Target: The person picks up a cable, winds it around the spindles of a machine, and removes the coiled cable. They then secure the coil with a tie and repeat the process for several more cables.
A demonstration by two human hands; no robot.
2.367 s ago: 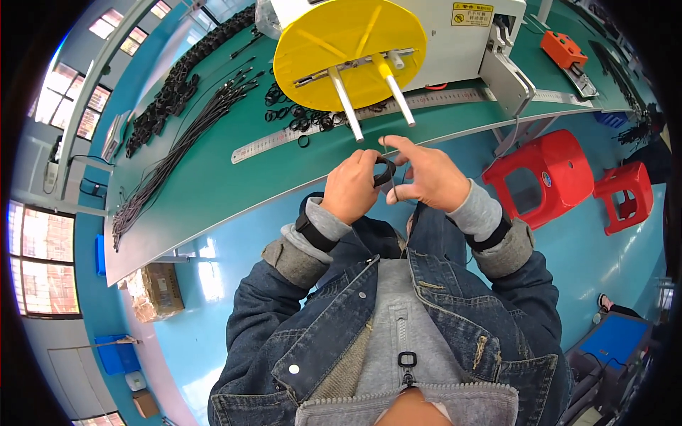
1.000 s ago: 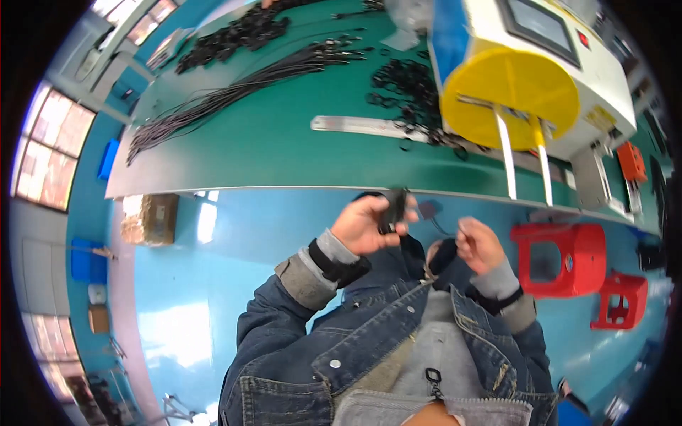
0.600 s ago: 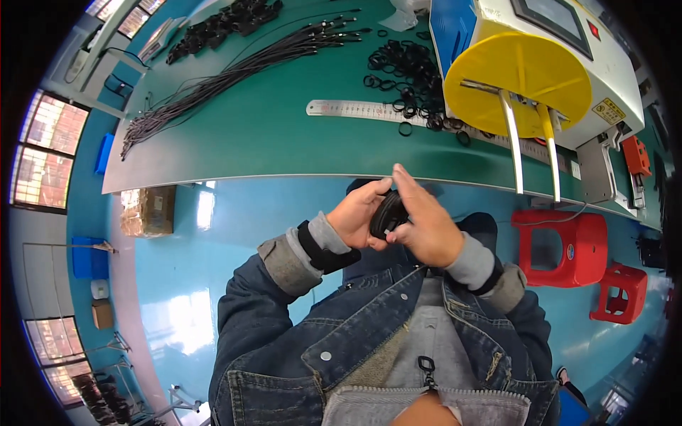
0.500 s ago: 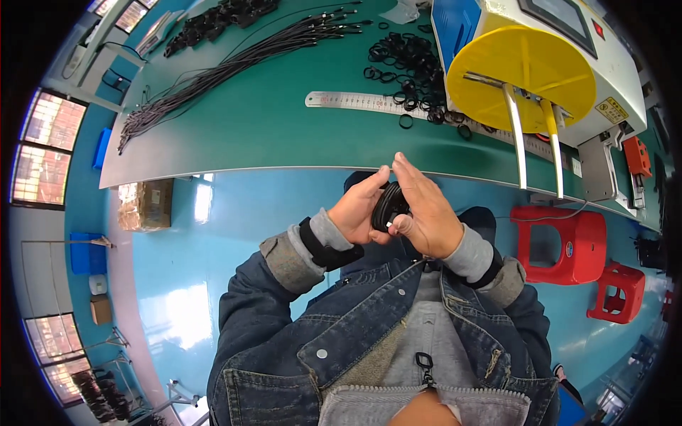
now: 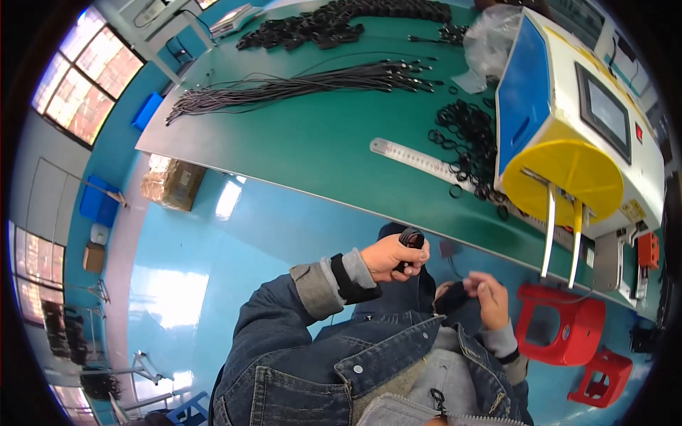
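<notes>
Coil (image 5: 410,236) in left hand (image 5: 389,257); yellow label (image 5: 631,210) on machine (image 5: 560,65), print unreadable

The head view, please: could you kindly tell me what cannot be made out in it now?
All in the head view:
Black coil: partly hidden by the left hand.
Right hand: blurred; whether it holds anything thin is unclear.
Ruler: partly covered by black rings.
Denim jacket: cut off by the lower edge.

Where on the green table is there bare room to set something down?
The widest free patch on the table lies between the cable bundle, the ruler and the front edge. It is crowded beside the machine, where black rings heap, and along the back, under a dark pile.
</notes>
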